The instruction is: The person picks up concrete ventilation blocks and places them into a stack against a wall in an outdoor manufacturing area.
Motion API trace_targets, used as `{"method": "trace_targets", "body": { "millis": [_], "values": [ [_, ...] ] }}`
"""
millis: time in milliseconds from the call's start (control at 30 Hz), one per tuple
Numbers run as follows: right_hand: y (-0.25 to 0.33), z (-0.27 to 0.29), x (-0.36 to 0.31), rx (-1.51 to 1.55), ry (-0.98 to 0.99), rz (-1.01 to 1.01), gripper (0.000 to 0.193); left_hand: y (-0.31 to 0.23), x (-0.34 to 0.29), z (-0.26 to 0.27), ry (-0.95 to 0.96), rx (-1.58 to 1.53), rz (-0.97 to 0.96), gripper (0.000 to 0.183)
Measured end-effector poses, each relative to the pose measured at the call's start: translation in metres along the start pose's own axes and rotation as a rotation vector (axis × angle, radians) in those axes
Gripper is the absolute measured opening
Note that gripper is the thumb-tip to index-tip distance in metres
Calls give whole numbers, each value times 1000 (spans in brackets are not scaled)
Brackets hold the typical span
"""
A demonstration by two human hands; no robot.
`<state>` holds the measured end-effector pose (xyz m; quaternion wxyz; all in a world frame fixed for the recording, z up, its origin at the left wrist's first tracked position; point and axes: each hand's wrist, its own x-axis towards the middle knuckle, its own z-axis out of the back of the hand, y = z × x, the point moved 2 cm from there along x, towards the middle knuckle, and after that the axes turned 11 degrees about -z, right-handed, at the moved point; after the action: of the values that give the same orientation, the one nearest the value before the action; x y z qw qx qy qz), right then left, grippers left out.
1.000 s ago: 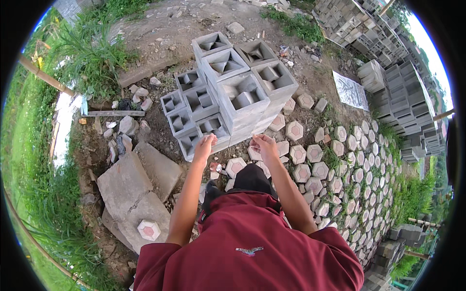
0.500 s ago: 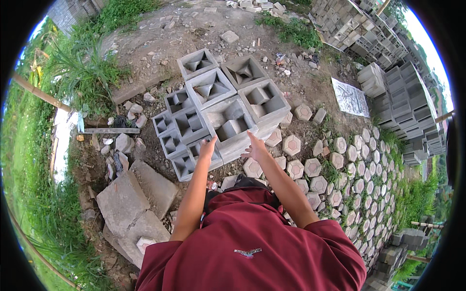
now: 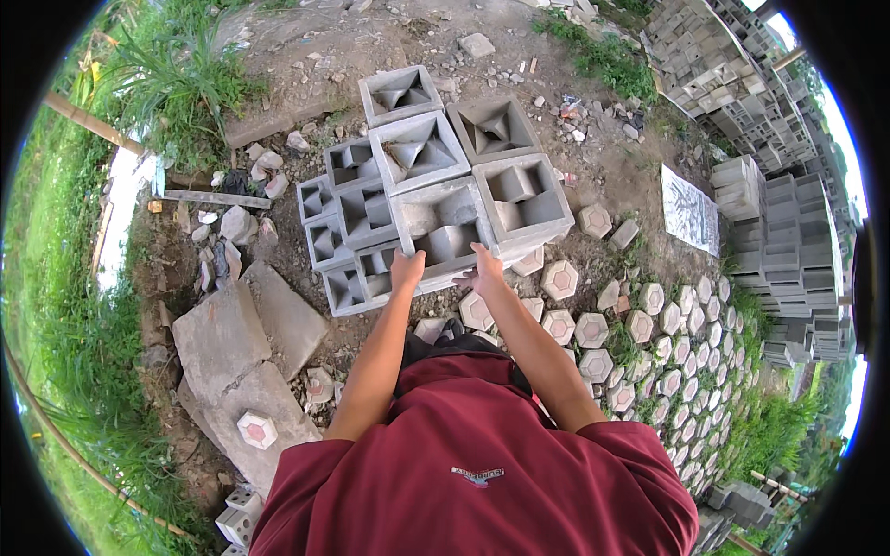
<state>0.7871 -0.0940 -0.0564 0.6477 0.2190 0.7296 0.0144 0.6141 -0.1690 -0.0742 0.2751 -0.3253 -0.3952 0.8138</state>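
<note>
A square concrete ventilation block [image 3: 431, 206] with a stepped hollow lies at the near end of a stack of similar blocks. My left hand [image 3: 408, 269] is closed on its near left corner, the thumb up on the rim and the fingers partly hidden. At the near right corner, my right hand [image 3: 484, 269] has its thumb over the rim and its fingers against the outer side. Touching this block are another hollow block [image 3: 524, 199] on its right and one [image 3: 419, 153] beyond it. Smaller hollow blocks [image 3: 364, 211] stand lower on its left.
Hexagonal pavers [image 3: 593, 334] cover the ground to the right. Broken concrete slabs [image 3: 222, 343] lie at the near left, with rubble [image 3: 239, 225] beyond them. Block stacks [image 3: 788, 227] and a printed sheet [image 3: 690, 210] are at the far right. Grass [image 3: 176, 102] borders the left.
The view has shifted, so the scene sits differently in it. My left hand has come onto the block's near left corner. My right hand stays at its near right corner.
</note>
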Motion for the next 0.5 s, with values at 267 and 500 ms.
{"method": "trace_targets", "body": {
  "millis": [267, 500],
  "values": [
    [0, -11, -1, 83, 117, 32, 37, -6, -3, 1, -46, 77, -71, 62],
    [-1, -8, -4, 77, 152, 65, 37, -15, -5, 8, 75, 82, -15, 63]
  ]
}}
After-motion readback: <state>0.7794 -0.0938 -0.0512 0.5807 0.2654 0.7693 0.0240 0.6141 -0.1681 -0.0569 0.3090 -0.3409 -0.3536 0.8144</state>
